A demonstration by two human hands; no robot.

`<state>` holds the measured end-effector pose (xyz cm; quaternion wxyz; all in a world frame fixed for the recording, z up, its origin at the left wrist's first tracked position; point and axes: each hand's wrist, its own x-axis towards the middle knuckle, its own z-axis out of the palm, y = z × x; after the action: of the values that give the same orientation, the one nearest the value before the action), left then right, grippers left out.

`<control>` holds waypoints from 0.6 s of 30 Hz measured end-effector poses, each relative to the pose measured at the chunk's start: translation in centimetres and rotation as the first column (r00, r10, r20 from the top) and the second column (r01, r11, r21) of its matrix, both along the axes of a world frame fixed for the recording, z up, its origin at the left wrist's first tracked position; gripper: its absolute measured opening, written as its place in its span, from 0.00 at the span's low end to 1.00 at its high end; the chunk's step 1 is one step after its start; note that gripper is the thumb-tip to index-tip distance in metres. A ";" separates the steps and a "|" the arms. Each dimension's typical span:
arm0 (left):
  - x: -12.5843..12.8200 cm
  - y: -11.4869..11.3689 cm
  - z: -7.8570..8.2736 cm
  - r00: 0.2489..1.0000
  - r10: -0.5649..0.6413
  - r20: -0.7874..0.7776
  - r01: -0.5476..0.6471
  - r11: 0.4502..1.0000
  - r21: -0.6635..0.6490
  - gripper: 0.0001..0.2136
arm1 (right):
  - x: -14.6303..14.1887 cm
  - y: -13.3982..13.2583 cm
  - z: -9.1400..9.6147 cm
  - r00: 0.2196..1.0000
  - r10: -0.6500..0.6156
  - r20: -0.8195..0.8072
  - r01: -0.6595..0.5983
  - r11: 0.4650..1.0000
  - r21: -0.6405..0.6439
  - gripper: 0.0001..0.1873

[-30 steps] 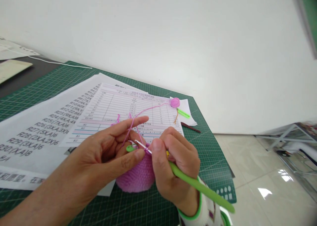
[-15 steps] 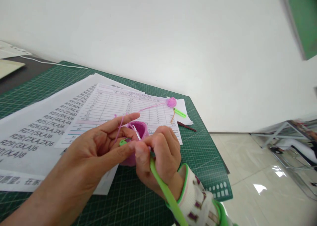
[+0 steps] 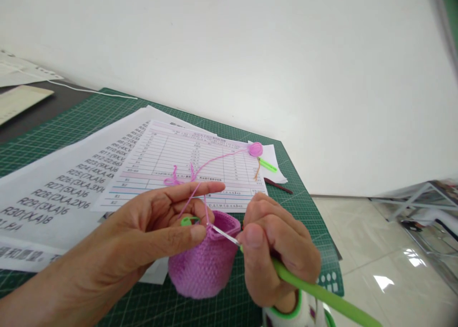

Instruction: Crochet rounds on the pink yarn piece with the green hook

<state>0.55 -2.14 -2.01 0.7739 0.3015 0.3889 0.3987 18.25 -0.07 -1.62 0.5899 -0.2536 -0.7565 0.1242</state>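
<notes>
Head view: our crochet hook [image 3: 225, 235] slants in from the right to the rim of the pink crocheted cup [image 3: 203, 260].

Our left hand [image 3: 143, 226] pinches that rim, nearest the cup; our right hand [image 3: 279, 255] curls closed around the green handle [image 3: 315, 289], which runs toward us, rightward.

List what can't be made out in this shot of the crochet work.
All from the head view:
Tip of the crochet hook: buried in the rim of the pink crocheted cup.
Green piece: mostly hidden by the fingers of the left hand.
Printed chart: text too small to read.
Dark sliver: too small to identify.
Right sleeve: cut off by the bottom edge.
</notes>
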 end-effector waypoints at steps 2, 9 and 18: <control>0.1 0.0 0.1 1.000 -0.004 0.002 0.004 1.000 -0.024 0.25 | 0.1 -0.2 0.3 0.999 0.010 -0.031 -0.011 0.999 -0.047 0.20; -0.2 -0.2 0.0 1.000 0.006 -0.011 -0.006 1.000 0.001 0.25 | 0.6 0.1 0.6 0.984 0.112 -0.135 -0.133 0.979 -0.155 0.24; 0.6 0.0 -0.2 0.997 0.021 0.078 -0.030 0.993 0.114 0.22 | 0.5 0.2 -0.3 0.957 0.188 -0.221 -0.252 0.918 -0.308 0.22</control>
<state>1.14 -2.17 -2.22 0.7645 0.3251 0.3390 0.4415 18.72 0.13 -1.96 0.5892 -0.2496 -0.6896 0.3391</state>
